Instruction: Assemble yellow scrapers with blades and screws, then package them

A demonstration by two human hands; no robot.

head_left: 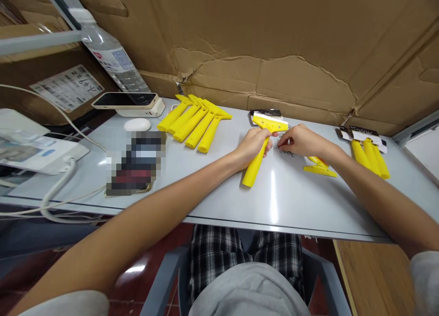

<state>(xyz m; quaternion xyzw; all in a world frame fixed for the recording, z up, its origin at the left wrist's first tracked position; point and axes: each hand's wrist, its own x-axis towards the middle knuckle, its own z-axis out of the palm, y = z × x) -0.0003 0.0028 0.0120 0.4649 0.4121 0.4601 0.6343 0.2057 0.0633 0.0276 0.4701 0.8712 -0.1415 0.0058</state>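
Note:
My left hand [249,147] is closed around a yellow scraper [255,167], its handle slanting toward me and its wide head pointing away. A pale strip runs along the head, with small metal screws in it. Just to the right, the fingertips of my right hand [302,140] are pinched together over a pile of small metal screws [290,153]. Whatever lies between those fingertips is too small to make out. Loose yellow flat pieces [320,170] rest beneath my right wrist. Behind the scraper's head is a stack of dark printed packets [265,112], partly hidden.
Several yellow scraper handles [195,124] lie in a row on the left. More scrapers with black-and-white covers [370,158] lie far right. A phone [125,99], a water bottle [113,55], a blurred-out item [137,163] and cables stand left. Cardboard [260,32] walls the back.

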